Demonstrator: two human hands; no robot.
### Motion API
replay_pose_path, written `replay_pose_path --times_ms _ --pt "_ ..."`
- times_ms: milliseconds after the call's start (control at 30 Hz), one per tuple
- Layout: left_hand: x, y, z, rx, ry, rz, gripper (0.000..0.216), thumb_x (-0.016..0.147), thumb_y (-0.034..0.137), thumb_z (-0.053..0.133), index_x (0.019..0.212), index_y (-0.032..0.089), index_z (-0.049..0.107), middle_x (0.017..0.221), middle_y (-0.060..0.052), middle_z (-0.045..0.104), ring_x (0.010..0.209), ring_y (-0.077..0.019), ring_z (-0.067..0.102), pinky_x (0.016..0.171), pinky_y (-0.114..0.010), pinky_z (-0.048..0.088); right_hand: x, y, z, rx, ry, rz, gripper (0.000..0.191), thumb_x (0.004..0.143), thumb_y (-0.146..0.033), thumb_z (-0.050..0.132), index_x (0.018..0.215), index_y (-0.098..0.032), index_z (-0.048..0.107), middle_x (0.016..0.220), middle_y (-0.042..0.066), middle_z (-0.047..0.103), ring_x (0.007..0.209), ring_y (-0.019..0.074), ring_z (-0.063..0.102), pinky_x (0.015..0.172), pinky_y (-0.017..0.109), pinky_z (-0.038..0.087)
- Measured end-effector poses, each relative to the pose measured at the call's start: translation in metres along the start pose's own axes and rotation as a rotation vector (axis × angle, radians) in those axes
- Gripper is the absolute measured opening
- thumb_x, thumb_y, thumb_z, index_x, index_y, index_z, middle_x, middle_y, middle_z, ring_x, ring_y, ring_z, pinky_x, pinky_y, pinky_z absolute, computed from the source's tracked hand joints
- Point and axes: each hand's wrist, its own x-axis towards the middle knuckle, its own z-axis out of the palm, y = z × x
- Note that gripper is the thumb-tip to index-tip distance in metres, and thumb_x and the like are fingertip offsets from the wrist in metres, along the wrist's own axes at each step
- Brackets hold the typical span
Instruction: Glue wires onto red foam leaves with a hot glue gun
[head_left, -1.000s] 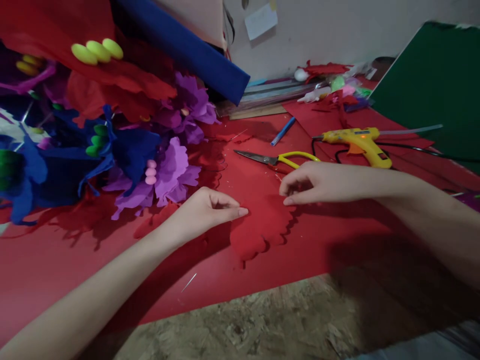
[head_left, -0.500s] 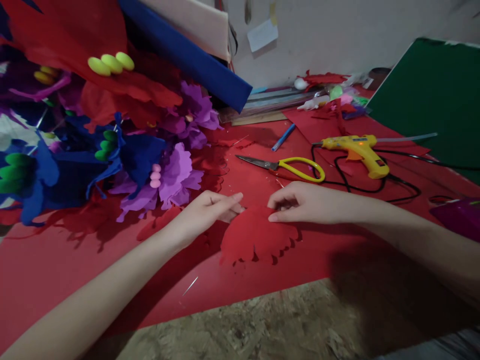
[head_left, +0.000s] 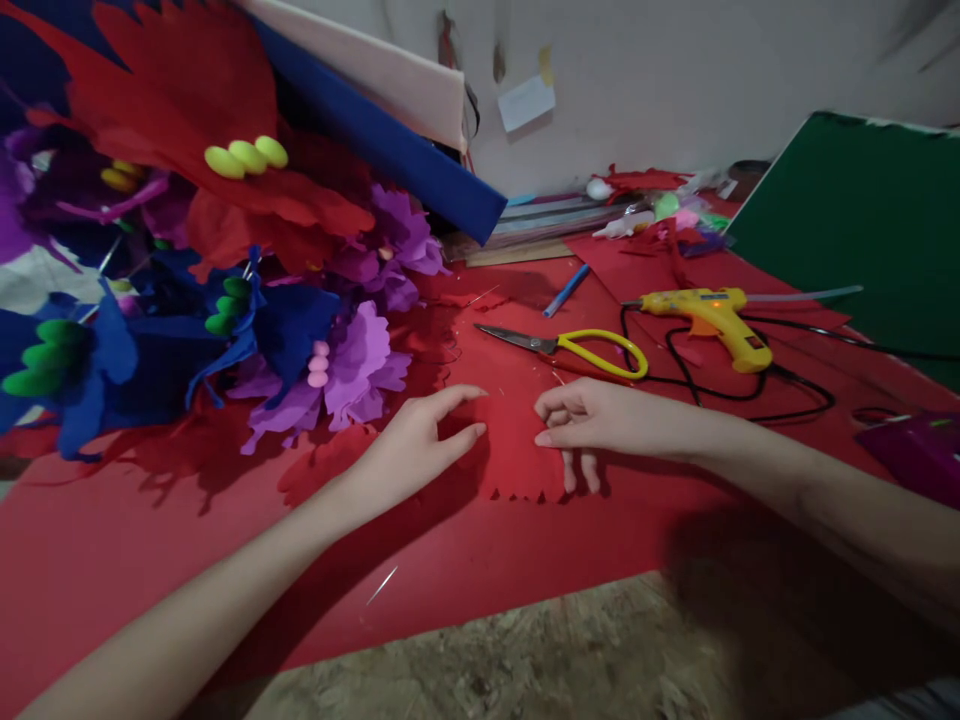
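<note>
Between my hands is a red scalloped petal (head_left: 519,452), apparently of thin foam or felt, its jagged edge turned towards me. My right hand (head_left: 600,420) pinches its right side between thumb and fingers, and two lower fingertips show behind that edge. At the petal's left side, my left hand (head_left: 420,440) has thumb and forefinger spread; its other fingers are hidden. Just beyond the hands lie yellow-handled scissors (head_left: 600,352), blades pointing left. Another red cut piece (head_left: 319,465) rests beside my left wrist.
Red, blue and purple handmade flowers (head_left: 352,365) crowd the left. A yellow glue gun (head_left: 712,318) with a lit orange light and black cord lies at right. A blue pen (head_left: 566,290), a thin needle-like stick (head_left: 382,585) and a green board (head_left: 855,220) are also around.
The red petal has turned and now looks narrower, its scalloped edge shorter. My left thumb and forefinger have spread apart; my right hand keeps its pinch. The view has tilted slightly upward.
</note>
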Motion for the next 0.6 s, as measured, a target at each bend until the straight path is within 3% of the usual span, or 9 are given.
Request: replay_pose_path --times_ms 100,200,267,333,400,433,500,600 --pt "-0.001 -0.002 0.002 0.082 0.003 0.057 0.03 0.078 0.025 0.049 0.106 0.017 0.054 0.108 -0.006 0.061 0.098 -0.0183 0.056 0.088 -0.033 0.042 0.005 0.006 0.002 0.014 0.013 -0.008 0.022 0.076 -0.027 0.05 0.072 -0.018 0.03 0.049 -0.005 0.053 0.045 0.0088 0.056 0.04 0.017 0.041" --pt "-0.003 -0.002 0.0 0.199 0.187 0.144 0.039 0.077 0.02 0.051 0.116 0.016 0.046 0.104 -0.007 0.058 0.093 -0.0173 0.055 0.083 -0.033 0.044 0.007 0.009 0.002 0.026 -0.007 0.003 0.023 0.076 -0.025 0.05 0.074 -0.019 0.029 0.05 -0.004 0.054 0.047 0.0098 0.057 0.041 0.017 0.042" --pt "-0.004 -0.002 -0.002 0.277 0.267 0.258 0.032 0.08 0.017 0.049 0.111 0.015 0.05 0.093 -0.006 0.059 0.083 -0.0152 0.056 0.076 -0.03 0.046 0.005 0.009 0.002 0.031 0.024 0.002 0.019 0.077 -0.024 0.049 0.078 -0.018 0.031 0.053 -0.003 0.055 0.047 0.0097 0.057 0.04 0.017 0.042" --pt "-0.005 -0.003 -0.002 0.332 0.236 0.368 0.017 0.083 0.019 0.048 0.096 0.016 0.059 0.079 -0.003 0.061 0.071 -0.0136 0.056 0.068 -0.026 0.046 0.001 0.006 0.002 -0.027 0.072 0.043 0.013 0.079 -0.025 0.046 0.083 -0.017 0.035 0.055 -0.003 0.056 0.043 0.0092 0.054 0.037 0.018 0.04" --pt "-0.007 -0.004 0.0 0.414 0.181 0.445 0.018 0.086 0.02 0.045 0.086 0.015 0.062 0.067 -0.002 0.062 0.063 -0.0139 0.055 0.063 -0.026 0.046 -0.005 -0.001 0.0 -0.17 0.131 0.105 0.012 0.08 -0.027 0.043 0.084 -0.016 0.041 0.052 -0.003 0.054 0.037 0.0091 0.05 0.034 0.02 0.039" --pt "-0.009 -0.003 0.003 0.475 0.174 0.48 0.021 0.087 0.018 0.041 0.09 0.014 0.062 0.067 -0.003 0.063 0.064 -0.015 0.056 0.063 -0.028 0.047 -0.008 -0.006 -0.003 -0.257 0.17 0.116 0.014 0.079 -0.029 0.043 0.082 -0.015 0.045 0.051 -0.003 0.053 0.036 0.0091 0.049 0.034 0.02 0.039" --pt "-0.014 0.0 0.011 0.607 0.161 0.552 0.029 0.086 0.01 0.034 0.098 0.012 0.06 0.086 -0.008 0.066 0.08 -0.0187 0.057 0.078 -0.035 0.045 -0.013 -0.021 -0.016 -0.463 0.291 0.08 0.019 0.078 -0.031 0.045 0.079 -0.013 0.052 0.052 0.0 0.054 0.038 0.009 0.05 0.037 0.021 0.04" --pt "-0.023 0.005 0.024 0.76 0.195 0.621 0.028 0.087 0.013 0.036 0.1 0.015 0.061 0.111 -0.008 0.061 0.101 -0.0225 0.051 0.101 -0.047 0.026 -0.01 -0.05 -0.055 -0.894 0.609 -0.028 0.024 0.078 -0.028 0.046 0.083 -0.009 0.06 0.065 0.008 0.062 0.053 0.0086 0.055 0.05 0.019 0.04"
